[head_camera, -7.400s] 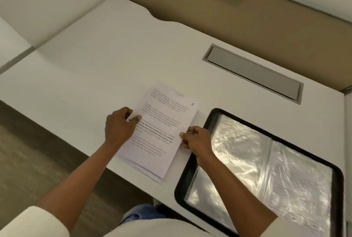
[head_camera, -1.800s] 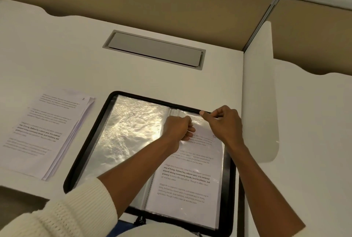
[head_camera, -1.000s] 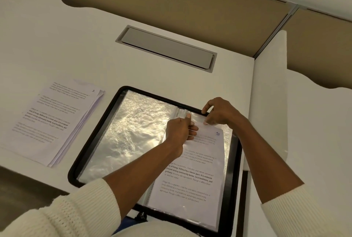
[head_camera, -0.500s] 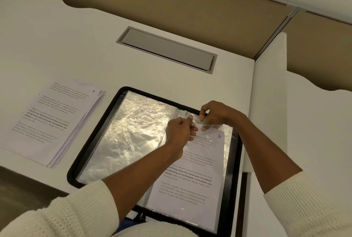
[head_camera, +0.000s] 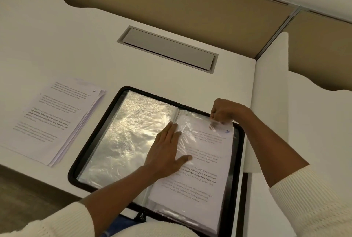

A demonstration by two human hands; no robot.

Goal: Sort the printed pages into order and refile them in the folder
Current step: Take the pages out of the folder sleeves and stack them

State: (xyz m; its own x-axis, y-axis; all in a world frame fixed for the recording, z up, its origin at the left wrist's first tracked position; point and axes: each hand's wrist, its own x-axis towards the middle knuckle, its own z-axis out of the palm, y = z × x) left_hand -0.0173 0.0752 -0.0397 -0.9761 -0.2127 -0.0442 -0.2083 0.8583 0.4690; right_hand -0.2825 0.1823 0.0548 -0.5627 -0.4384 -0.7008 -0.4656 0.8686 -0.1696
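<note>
A black-edged folder (head_camera: pixel 89 141) lies open on the white desk, showing shiny clear sleeves. On its right side a printed page (head_camera: pixel 202 177) numbered 10 sits in a sleeve. My left hand (head_camera: pixel 167 151) lies flat, fingers straight, pressing the page's left part near the spine. My right hand (head_camera: pixel 222 112) pinches the top edge of the clear sleeve at the page's upper right corner. A stack of printed pages (head_camera: pixel 51 120), the top one marked 1, lies on the desk to the left of the folder.
A grey cable hatch (head_camera: pixel 167 50) is set into the desk behind the folder. A white divider panel (head_camera: pixel 270 94) stands right of the folder, with a tan partition wall (head_camera: pixel 171 2) behind. The desk's front edge runs under the stack and folder.
My left hand let go of the sleeve's top, opened and moved down flat onto the page. The page sits lower inside the sleeve. My right hand still pinches the sleeve's top edge.
</note>
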